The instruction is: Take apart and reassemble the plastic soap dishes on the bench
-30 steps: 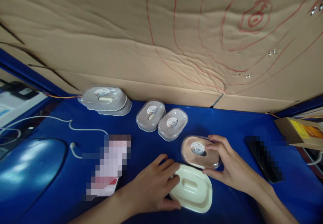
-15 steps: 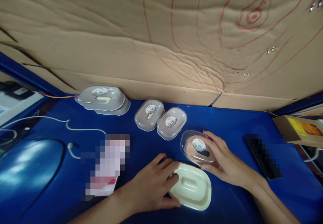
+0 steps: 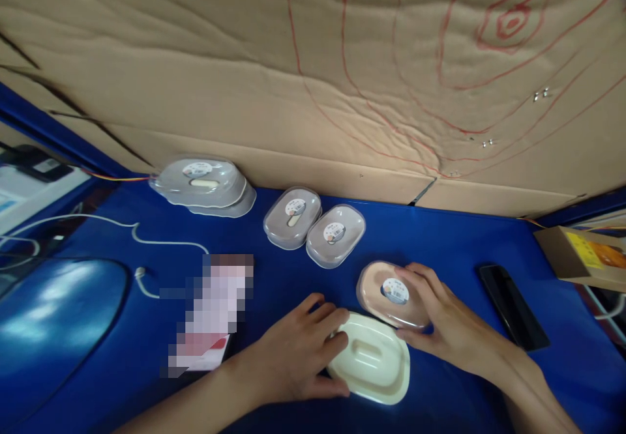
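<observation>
Gripping peach box (image 3: 375, 294) (glossy, oval)

From my end I can read no wording. The round white label (image 3: 395, 291) on the peach box (image 3: 373, 290) gripped by the right hand (image 3: 444, 317) is too small, likewise those on the grey boxes (image 3: 337, 254) beyond it

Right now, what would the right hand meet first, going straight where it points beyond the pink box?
Probably the rightmost grey box, ahead-left of the pink box in the right hand; depth is unclear.
</observation>
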A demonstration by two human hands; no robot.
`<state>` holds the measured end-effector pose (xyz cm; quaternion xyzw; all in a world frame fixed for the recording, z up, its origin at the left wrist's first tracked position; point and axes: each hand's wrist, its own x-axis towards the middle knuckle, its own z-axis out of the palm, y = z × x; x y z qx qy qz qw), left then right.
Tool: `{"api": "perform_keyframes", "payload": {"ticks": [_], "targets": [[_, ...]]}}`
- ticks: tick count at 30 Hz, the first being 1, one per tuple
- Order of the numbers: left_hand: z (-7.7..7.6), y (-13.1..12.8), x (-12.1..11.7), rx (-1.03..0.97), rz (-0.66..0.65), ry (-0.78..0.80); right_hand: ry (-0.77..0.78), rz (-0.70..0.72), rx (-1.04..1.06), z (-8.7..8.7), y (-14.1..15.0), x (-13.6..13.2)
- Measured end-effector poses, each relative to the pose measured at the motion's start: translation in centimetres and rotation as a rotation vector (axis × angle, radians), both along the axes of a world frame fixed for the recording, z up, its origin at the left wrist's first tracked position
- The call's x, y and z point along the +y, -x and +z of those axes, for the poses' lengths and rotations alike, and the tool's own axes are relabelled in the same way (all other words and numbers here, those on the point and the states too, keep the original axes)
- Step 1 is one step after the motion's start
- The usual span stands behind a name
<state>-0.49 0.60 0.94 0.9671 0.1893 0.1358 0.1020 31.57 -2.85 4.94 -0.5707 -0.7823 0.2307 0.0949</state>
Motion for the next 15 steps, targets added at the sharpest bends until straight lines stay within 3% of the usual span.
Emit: {"api": "perform_keyframes", "payload": {"ticks": [9,15], "targets": [[0.1,-0.2,0.4,-0.02,0.085,-0.02,-0.189,0.0,-0.145,-2.1,0.8,1.0],[0.6,-0.2,0.5,-0.019,0.091,-0.036,-0.049,0.018,-0.025,-2.0,0.2,1.9]]}}
